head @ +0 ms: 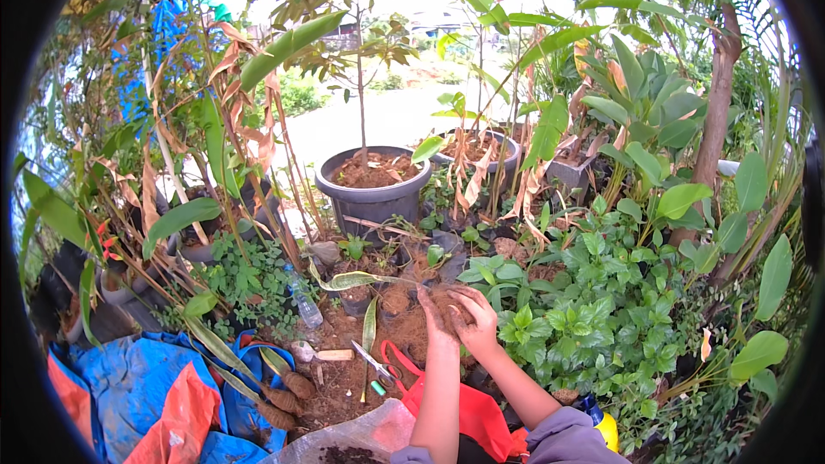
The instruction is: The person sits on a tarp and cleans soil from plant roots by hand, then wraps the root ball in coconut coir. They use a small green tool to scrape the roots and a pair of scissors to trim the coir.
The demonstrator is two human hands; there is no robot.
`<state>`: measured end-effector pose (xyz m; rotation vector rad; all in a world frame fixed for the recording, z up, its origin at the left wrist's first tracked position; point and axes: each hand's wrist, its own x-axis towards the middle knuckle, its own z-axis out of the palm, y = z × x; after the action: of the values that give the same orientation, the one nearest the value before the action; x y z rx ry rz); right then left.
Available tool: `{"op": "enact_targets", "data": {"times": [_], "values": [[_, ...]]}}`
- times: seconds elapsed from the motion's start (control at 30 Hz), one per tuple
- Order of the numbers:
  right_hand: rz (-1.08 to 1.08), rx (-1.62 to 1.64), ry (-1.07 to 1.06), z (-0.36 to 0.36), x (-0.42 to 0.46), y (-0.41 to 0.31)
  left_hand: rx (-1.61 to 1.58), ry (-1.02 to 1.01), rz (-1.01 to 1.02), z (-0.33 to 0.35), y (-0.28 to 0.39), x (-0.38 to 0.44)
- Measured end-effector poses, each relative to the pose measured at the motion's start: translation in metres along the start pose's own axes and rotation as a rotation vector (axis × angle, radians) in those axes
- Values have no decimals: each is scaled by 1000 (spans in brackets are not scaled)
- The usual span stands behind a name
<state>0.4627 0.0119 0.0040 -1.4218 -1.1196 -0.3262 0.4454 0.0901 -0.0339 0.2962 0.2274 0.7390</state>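
My left hand (439,323) and my right hand (478,322) are cupped together around a clump of brown fibre (445,301), perhaps coir. A variegated snake plant leaf (351,280) sticks out of the clump to the left; its base is hidden. Loose brown fibre (409,328) lies on the ground below my hands. Another snake plant leaf (369,325) lies near scissors (374,359) with open blades. A hand trowel (332,355) with a wooden handle rests left of them. At the lower left, several brown wrapped root balls (298,385) have leaves attached.
A blue and orange tarp (122,374) covers the lower left. A red bag (474,422) and a plastic sheet (380,428) lie close before me. Leafy plants (586,309) crowd the right. A plastic bottle (307,309) and a large pot (374,193) stand farther off.
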Motion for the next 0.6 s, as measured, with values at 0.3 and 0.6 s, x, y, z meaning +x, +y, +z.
{"op": "enact_targets", "data": {"times": [0.3, 0.6], "values": [[-35, 15, 93, -4, 2, 15, 28, -153, -196, 7, 6, -3], [179, -302, 124, 5, -4, 0, -65, -83, -139, -6, 3, 3]]}}
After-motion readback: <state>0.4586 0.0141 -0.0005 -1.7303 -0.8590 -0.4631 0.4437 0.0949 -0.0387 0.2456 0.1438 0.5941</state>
